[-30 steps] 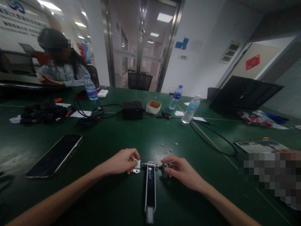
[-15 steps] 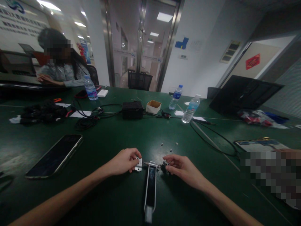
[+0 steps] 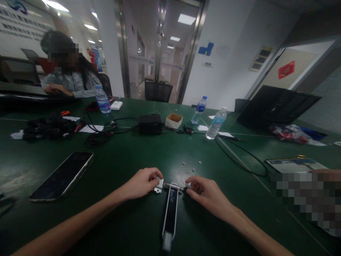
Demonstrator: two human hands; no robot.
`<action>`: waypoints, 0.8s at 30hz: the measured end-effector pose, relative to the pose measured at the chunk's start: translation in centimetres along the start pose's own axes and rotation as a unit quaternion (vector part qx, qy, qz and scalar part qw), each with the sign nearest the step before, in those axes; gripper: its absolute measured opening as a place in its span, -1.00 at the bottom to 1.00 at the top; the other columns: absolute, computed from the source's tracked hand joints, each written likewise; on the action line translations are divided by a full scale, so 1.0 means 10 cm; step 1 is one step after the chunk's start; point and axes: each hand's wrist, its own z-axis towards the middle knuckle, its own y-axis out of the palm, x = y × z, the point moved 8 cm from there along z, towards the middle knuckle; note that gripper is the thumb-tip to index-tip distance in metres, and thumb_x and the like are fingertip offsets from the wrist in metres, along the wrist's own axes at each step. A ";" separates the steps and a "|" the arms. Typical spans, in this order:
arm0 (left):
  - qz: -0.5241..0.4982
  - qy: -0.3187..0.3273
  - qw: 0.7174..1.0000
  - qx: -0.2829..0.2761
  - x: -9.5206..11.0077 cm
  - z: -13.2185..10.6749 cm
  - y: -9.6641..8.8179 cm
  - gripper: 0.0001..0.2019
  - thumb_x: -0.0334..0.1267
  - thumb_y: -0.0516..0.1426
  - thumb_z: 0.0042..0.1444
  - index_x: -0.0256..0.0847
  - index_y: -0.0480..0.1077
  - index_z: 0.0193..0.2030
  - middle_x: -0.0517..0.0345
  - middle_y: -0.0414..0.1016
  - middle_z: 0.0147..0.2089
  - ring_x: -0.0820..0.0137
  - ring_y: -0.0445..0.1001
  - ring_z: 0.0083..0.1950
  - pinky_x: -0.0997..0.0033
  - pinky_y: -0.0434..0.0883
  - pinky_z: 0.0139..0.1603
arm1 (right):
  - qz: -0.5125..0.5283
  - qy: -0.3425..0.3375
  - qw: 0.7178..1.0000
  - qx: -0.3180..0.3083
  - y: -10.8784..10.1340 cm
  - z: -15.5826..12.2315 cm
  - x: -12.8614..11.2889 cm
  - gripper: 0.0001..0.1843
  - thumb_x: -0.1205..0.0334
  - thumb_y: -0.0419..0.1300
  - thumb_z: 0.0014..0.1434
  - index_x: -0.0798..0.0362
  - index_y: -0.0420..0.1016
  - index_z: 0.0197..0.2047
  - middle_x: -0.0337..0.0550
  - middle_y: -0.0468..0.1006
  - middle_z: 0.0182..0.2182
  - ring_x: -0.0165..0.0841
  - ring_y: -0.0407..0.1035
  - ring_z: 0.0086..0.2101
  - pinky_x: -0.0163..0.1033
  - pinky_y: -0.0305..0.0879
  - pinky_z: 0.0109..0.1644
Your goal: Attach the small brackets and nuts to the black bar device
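Left hand (image 3: 141, 183) pinching, right hand (image 3: 211, 195) curled

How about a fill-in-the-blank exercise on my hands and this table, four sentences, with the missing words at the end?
1. The far end of the long framed piece sits ____ the left hand and the right hand.
2. Beyond the hands, ____ small ring-like pieces lie on the green table.
3. The phone lies toward the ____ edge of the view.
4. The nearer bottle has a white cap, the farther bottle beside it a ____ cap.

Missing words: between; three; left; blue.
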 end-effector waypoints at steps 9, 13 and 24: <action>0.035 0.017 0.999 0.012 0.07 0.00 -0.02 -0.74 -0.18 0.01 0.20 -0.23 0.37 -0.05 0.11 0.51 -0.23 0.39 0.44 -0.31 0.46 0.30 -0.33 | -0.053 -0.027 0.998 -0.013 0.07 -0.01 -0.06 -0.83 0.27 0.12 0.18 0.07 0.47 -0.17 -0.22 0.46 -0.44 -0.43 0.33 -0.46 -0.29 0.30 -0.38; 0.038 0.025 0.999 0.015 0.07 0.01 -0.02 -0.74 -0.18 0.01 0.20 -0.24 0.37 -0.06 0.09 0.51 -0.21 0.36 0.46 -0.26 0.45 0.30 -0.32 | -0.099 -0.057 0.993 -0.013 0.03 -0.02 -0.11 -0.77 0.28 0.14 0.16 0.04 0.46 -0.09 -0.11 0.45 -0.22 -0.37 0.36 -0.31 -0.23 0.33 -0.26; 0.042 0.034 0.998 0.024 0.05 0.04 0.00 -0.75 -0.23 0.02 0.18 -0.25 0.40 -0.08 0.10 0.53 -0.25 0.34 0.48 -0.26 0.45 0.31 -0.32 | -0.071 0.002 0.996 -0.057 0.14 0.02 -0.04 -0.82 0.29 0.17 0.18 0.07 0.49 -0.13 -0.20 0.47 -0.39 -0.41 0.31 -0.40 -0.31 0.20 -0.33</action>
